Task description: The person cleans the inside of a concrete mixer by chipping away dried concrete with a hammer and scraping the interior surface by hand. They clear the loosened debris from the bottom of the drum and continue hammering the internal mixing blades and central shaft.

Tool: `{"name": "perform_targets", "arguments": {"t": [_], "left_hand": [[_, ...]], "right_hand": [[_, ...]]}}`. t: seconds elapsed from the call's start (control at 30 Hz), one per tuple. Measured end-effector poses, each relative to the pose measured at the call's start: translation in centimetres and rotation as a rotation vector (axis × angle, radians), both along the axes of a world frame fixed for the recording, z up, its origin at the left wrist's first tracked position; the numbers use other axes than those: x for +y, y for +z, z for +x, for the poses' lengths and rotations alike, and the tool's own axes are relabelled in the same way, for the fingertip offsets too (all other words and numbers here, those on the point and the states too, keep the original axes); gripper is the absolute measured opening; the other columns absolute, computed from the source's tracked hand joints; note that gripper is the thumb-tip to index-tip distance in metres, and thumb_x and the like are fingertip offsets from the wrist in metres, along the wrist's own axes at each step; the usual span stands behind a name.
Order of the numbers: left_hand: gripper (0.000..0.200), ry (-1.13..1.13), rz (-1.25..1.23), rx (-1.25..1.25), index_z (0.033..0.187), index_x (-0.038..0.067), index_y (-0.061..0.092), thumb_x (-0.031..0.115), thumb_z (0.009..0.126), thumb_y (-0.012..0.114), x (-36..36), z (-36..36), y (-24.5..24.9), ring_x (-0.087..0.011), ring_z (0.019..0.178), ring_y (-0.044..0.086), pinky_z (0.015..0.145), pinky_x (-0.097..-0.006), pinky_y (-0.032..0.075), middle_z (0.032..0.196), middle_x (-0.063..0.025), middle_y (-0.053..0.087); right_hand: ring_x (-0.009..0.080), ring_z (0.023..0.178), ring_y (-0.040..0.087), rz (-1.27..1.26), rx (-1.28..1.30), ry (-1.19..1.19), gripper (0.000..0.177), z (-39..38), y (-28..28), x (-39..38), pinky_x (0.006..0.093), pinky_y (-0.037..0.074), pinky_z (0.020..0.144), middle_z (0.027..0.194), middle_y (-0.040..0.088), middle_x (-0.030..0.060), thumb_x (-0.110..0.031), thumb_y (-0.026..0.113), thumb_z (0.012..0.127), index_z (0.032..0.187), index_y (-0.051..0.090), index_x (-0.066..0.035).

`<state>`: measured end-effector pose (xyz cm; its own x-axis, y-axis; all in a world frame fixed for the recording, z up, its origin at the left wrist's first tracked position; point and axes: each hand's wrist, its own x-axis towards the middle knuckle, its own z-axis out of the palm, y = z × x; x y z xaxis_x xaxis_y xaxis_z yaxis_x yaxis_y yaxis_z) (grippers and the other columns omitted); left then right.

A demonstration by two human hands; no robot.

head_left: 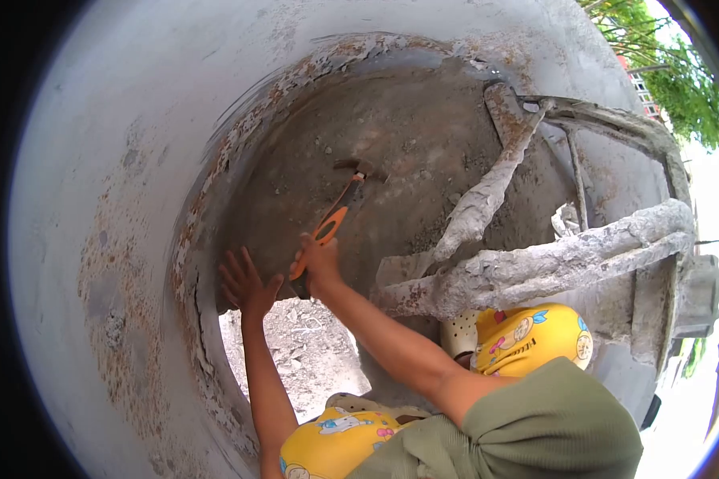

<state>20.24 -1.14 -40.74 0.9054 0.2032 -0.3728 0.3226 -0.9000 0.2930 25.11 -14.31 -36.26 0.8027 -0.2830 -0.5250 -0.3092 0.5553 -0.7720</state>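
Note:
My right hand [319, 262] is closed round the orange and black handle of a hammer [350, 188]. Its dark metal head lies over the grey, crusted floor [399, 104] of a large round metal drum; whether it touches cannot be told. Fingers spread, my left hand [252, 287] rests on the crusted surface just above a bright opening [307, 335]. No tool shows in that hand. Loose crumbs of hardened grey material lie around the hammer head.
Thick bars caked in cement-like crust [551, 259] cross the drum on the right. The drum's pale, rust-spotted wall [96, 199] curves round the left. Bright rubble shows through the opening. Yellow patterned trousers [527, 339] are below, with green trees [679, 72] outside.

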Motion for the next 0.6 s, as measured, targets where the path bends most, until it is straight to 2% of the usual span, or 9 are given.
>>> {"name": "perform_targets", "arguments": {"t": [0.03,0.1,0.17,0.27,0.37,0.47,0.53,0.6], "left_hand": [[0.097,-0.015,0.002,-0.025,0.137,0.018,0.005,0.049,0.065,0.063,0.2,-0.2,-0.8,-0.0379,0.128,-0.006,0.098,-0.0561,0.006,0.142,-0.0125,-0.005],[0.097,-0.039,0.001,-0.033,0.137,0.018,0.005,0.049,0.065,0.063,0.6,-1.3,-1.6,-0.0381,0.128,-0.006,0.098,-0.0565,0.006,0.141,-0.0129,-0.005],[0.097,-0.033,-0.012,-0.039,0.137,0.019,0.004,0.049,0.065,0.063,0.5,-0.9,-0.7,-0.0384,0.128,-0.005,0.097,-0.0572,0.007,0.141,-0.0134,-0.004],[0.097,-0.013,0.011,-0.047,0.137,0.019,0.005,0.049,0.065,0.063,0.1,-0.6,-0.6,-0.0384,0.128,-0.005,0.097,-0.0575,0.007,0.141,-0.0139,-0.004],[0.097,-0.003,0.007,0.035,0.137,0.019,0.005,0.05,0.065,0.063,0.1,-0.5,0.0,-0.0384,0.128,-0.004,0.098,-0.0565,0.007,0.141,-0.0138,-0.004],[0.097,-0.03,-0.005,-0.037,0.137,0.019,0.004,0.05,0.065,0.062,0.5,-1.1,-1.3,-0.0385,0.128,-0.005,0.098,-0.0557,0.006,0.141,-0.0138,-0.005],[0.097,-0.029,0.011,-0.006,0.137,0.019,0.004,0.05,0.065,0.062,0.2,-1.1,-1.0,-0.0388,0.128,-0.004,0.098,-0.0559,0.006,0.141,-0.0137,-0.005],[0.097,-0.01,0.018,0.0,0.137,0.02,0.003,0.05,0.065,0.062,0.6,-0.5,-0.5,-0.0379,0.128,-0.005,0.099,-0.0554,0.005,0.141,-0.0126,-0.006]], "right_hand": [[0.0141,0.048,0.048,0.001,0.029,-0.044,0.017,-0.6,-0.6,0.9,0.0287,0.042,0.041,0.059,0.044,0.0043,-0.009,0.051,0.081,0.088,0.036,-0.007],[0.0149,0.047,0.048,0.121,-0.127,-0.112,0.017,2.8,-2.3,0.5,0.0283,0.041,0.04,0.059,0.045,0.0051,-0.008,0.051,0.08,0.09,0.036,-0.006],[0.0169,0.048,0.048,0.072,-0.102,0.009,0.018,7.4,-1.7,-1.6,0.0316,0.043,0.041,0.062,0.044,0.0045,-0.011,0.049,0.083,0.091,0.036,-0.003],[0.0172,0.049,0.047,0.127,-0.06,0.017,0.02,6.9,0.4,-1.7,0.0312,0.043,0.042,0.063,0.044,0.0048,-0.011,0.048,0.083,0.094,0.034,-0.003],[0.0179,0.048,0.047,0.015,0.144,0.062,0.022,2.4,3.0,0.1,0.0321,0.044,0.043,0.063,0.043,0.0065,-0.012,0.047,0.084,0.098,0.033,-0.002],[0.0192,0.051,0.047,0.098,0.025,-0.171,0.025,8.3,1.5,0.1,0.0339,0.044,0.045,0.064,0.043,0.008,-0.013,0.046,0.084,0.102,0.033,-0.002],[0.0196,0.054,0.047,0.128,-0.188,-0.168,0.027,15.0,-1.6,-2.2,0.0349,0.044,0.045,0.068,0.044,0.0085,-0.015,0.046,0.085,0.104,0.031,-0.002],[0.0192,0.055,0.047,0.08,0.062,-0.153,0.027,18.8,-1.2,-5.5,0.0344,0.044,0.045,0.07,0.043,0.0089,-0.014,0.046,0.085,0.103,0.031,-0.002]]}}
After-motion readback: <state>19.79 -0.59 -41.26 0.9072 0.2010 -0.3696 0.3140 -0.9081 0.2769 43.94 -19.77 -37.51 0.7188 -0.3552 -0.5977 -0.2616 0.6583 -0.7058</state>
